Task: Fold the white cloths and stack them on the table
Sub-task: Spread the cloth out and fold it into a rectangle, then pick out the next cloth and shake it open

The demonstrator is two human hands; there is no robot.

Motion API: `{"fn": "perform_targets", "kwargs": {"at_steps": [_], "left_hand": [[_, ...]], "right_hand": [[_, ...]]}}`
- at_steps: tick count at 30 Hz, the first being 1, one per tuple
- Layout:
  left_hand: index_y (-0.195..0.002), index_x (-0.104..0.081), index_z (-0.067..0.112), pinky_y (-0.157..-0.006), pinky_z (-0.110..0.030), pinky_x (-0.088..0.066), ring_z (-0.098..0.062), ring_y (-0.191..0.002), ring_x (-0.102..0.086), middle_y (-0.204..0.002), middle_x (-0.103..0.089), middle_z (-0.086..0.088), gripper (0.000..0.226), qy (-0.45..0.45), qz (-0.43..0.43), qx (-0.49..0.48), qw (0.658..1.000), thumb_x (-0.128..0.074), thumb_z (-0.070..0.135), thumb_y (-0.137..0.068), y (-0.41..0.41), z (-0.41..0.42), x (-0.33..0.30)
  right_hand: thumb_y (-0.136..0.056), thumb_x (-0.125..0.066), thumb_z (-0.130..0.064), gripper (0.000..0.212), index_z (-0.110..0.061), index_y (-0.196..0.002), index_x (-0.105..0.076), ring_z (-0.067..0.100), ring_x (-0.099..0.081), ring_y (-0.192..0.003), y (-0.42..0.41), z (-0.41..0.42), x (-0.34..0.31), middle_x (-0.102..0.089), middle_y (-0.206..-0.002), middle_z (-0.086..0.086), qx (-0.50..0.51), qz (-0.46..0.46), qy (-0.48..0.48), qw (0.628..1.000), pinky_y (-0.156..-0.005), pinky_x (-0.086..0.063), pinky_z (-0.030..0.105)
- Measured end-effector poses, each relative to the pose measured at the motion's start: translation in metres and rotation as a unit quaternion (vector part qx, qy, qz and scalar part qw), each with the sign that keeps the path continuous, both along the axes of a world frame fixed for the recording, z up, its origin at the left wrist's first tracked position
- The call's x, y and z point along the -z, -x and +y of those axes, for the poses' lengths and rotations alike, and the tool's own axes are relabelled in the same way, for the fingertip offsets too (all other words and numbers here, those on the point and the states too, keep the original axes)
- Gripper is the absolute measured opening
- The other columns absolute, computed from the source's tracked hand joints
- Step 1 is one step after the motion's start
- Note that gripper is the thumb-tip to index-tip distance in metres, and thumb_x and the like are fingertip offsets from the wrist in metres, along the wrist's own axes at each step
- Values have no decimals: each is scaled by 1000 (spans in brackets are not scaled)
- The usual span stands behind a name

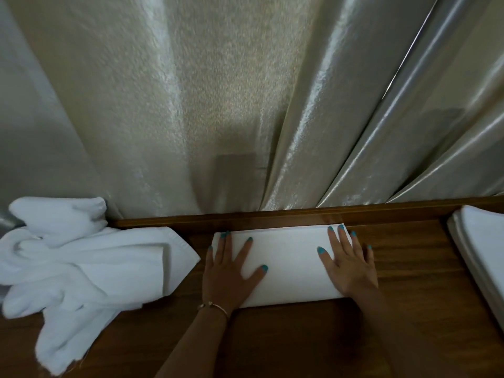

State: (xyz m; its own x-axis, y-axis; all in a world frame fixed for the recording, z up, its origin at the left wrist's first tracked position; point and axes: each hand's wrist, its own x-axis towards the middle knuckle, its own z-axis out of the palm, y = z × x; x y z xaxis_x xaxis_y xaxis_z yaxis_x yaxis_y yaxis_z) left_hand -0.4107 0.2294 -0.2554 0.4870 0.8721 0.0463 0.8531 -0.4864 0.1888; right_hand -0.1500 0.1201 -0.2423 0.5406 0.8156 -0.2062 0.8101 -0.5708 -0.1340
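A white cloth (286, 263), folded into a neat rectangle, lies flat on the wooden table (300, 345) close to its back rim. My left hand (231, 271) presses on the cloth's left end with fingers spread straight. My right hand (347, 266) lies flat on its right end, some fingertips reaching past the edge onto the wood. To the left sits a crumpled heap of unfolded white cloths (81, 263). At the right edge of view is a stack of folded white cloths (480, 252), partly cut off.
A pale shiny curtain (218, 105) hangs right behind the table's raised back rim (272, 214). Bare wood stretches in front of the folded cloth towards me.
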Motion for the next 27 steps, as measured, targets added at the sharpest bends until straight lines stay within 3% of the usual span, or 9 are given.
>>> {"fn": "perform_targets", "kwargs": {"at_steps": [13,16,21,24,27], "left_hand": [[-141,17,52,-119,-44,6,-20,-148,11,-161,7,-4,76,14,10,-3,1000,-1,85,-74,-1,-1,-2],[-144,11,51,-119,-45,7,-20,-148,9,-161,6,-5,78,17,19,0,1000,-1,85,-75,-1,-2,-3],[-145,9,49,-118,-45,10,-19,-147,15,-161,10,-5,77,51,51,3,997,-5,83,-77,-1,0,-14],[-147,9,45,-119,-48,6,-20,-147,14,-161,12,-5,70,110,105,31,988,-8,74,-85,5,3,-34],[-150,-4,37,-120,-46,-3,-24,-148,5,-161,1,-7,56,134,166,102,972,-12,55,-97,30,10,-65]], "right_hand": [[-87,-2,-71,70,-43,-145,24,24,14,-149,-4,4,10,20,-160,-9,1,-11,-13,1000,-117,5,53],[-83,5,-74,72,-42,-145,24,24,13,-149,-4,4,12,19,-161,-8,5,-17,-14,1000,-116,5,53],[-89,-6,-70,71,-41,-147,22,24,13,-149,-3,7,8,19,-161,-7,3,-13,-3,1000,-116,6,53],[-92,-11,-67,70,-38,-149,17,24,13,-149,4,12,-6,17,-162,-6,18,6,31,999,-118,4,55],[-92,-16,-66,72,-33,-153,4,25,9,-150,39,31,-38,7,-163,-4,70,59,19,996,-119,0,55]]}}
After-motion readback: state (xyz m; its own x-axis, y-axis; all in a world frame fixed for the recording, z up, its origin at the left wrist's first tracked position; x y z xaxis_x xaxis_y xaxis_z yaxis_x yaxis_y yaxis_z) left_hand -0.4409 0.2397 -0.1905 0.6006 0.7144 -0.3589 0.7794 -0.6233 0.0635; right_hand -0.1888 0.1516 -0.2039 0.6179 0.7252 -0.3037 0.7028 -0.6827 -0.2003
